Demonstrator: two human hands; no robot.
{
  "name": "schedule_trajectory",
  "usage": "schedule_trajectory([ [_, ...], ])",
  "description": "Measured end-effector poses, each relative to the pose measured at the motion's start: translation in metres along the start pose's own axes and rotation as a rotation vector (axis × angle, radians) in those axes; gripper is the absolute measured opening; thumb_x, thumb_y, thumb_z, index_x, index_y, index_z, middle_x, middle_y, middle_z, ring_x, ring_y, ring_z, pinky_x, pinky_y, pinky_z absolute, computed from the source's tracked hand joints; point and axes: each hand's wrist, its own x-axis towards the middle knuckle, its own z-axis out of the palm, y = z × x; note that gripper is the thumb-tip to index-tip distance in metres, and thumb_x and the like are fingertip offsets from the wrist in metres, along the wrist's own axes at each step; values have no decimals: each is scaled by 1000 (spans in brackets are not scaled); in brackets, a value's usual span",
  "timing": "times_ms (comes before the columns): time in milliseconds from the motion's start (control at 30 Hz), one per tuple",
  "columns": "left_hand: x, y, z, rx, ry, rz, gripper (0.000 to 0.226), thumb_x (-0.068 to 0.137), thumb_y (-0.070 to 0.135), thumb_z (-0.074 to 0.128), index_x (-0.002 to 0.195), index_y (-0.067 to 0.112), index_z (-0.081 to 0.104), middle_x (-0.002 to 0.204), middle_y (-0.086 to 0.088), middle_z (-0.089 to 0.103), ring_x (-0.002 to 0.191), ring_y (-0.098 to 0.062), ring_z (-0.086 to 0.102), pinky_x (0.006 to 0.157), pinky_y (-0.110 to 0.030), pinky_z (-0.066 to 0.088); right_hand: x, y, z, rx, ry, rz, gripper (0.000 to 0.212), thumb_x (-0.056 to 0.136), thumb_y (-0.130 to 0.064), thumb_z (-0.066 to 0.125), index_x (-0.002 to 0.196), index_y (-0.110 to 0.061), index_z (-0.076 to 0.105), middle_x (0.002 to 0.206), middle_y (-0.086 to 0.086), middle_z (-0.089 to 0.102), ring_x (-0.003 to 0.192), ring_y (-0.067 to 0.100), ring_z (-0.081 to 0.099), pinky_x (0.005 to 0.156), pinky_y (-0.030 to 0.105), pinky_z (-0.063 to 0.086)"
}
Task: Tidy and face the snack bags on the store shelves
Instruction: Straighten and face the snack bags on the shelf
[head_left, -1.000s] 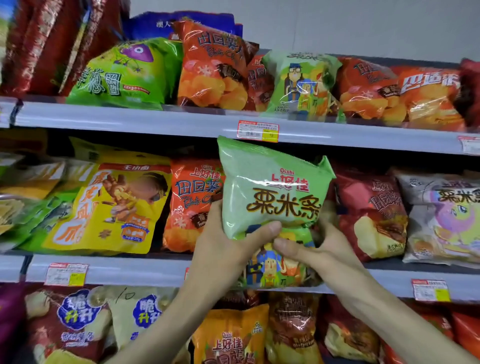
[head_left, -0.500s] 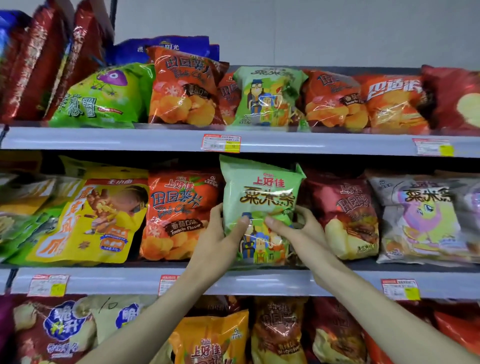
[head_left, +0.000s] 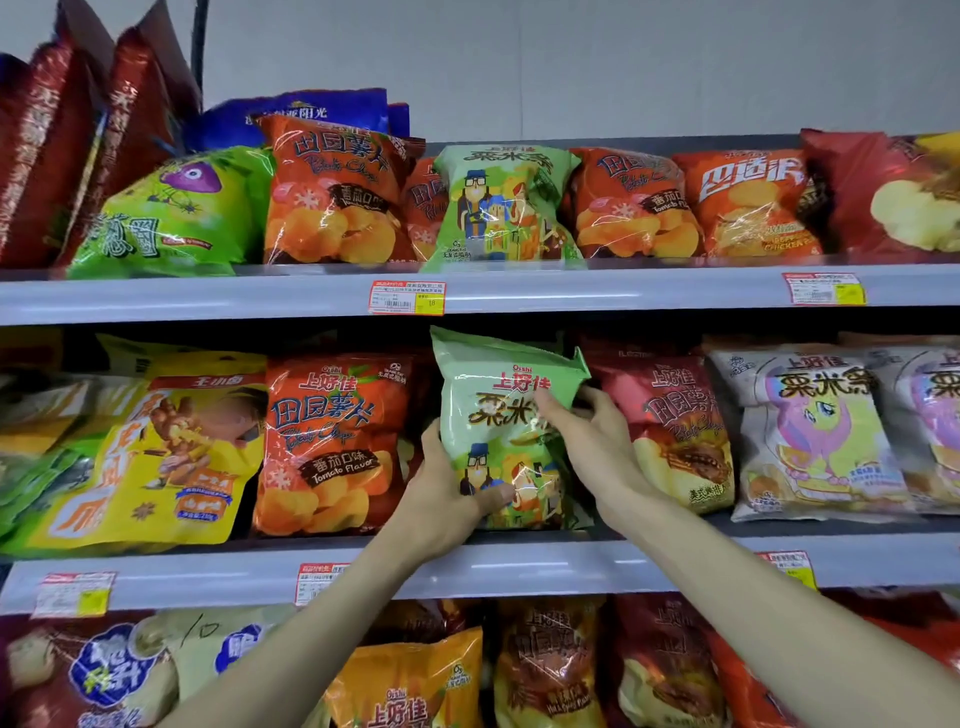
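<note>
At centre frame, the left hand (head_left: 447, 499) gripped the green bag (head_left: 498, 415) at its lower left, thumb across the front, while the right hand (head_left: 592, 441) pinched its upper right edge. The bag sat slightly askew on the middle shelf (head_left: 208, 577). If let go like that, it would likely tip forward. The orange tomato bag (head_left: 332, 441) and the dark red bag (head_left: 675, 431) crowded it on both sides.

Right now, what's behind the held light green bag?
Only dark shelf space shows above the light green bag; the right hand grips its edge. Anything behind is covered.
</note>
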Motion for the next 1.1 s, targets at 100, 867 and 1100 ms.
schedule_trajectory([
  [100,7,-4,-1,-18,-36,-33,100,85,19,89,151,35,16,130,11,61,111,-9,68,93,-32,62,7,-8,-2,-33,3,18,55,92,-54,72,135,-24,53,110,-15,65,99,2,60,82,30,45],
  [867,-39,-6,-16,741,99,52,36,104,51,58,125,25,69,75,12,66,65,-8,58,57,-27,43,-87,14,-52,-1028,-465,-248,92,100,-60,52,165,-30,-6,171,-11,9,154,14,19,122,33,27],
  [1100,-53,-3,-13,739,121,-12,36,104,55,51,116,25,67,85,9,68,77,-20,61,64,-37,40,-102,29,-47,-1037,-435,-389,92,99,-74,32,164,-24,-10,172,-6,4,157,14,9,125,32,18],
])
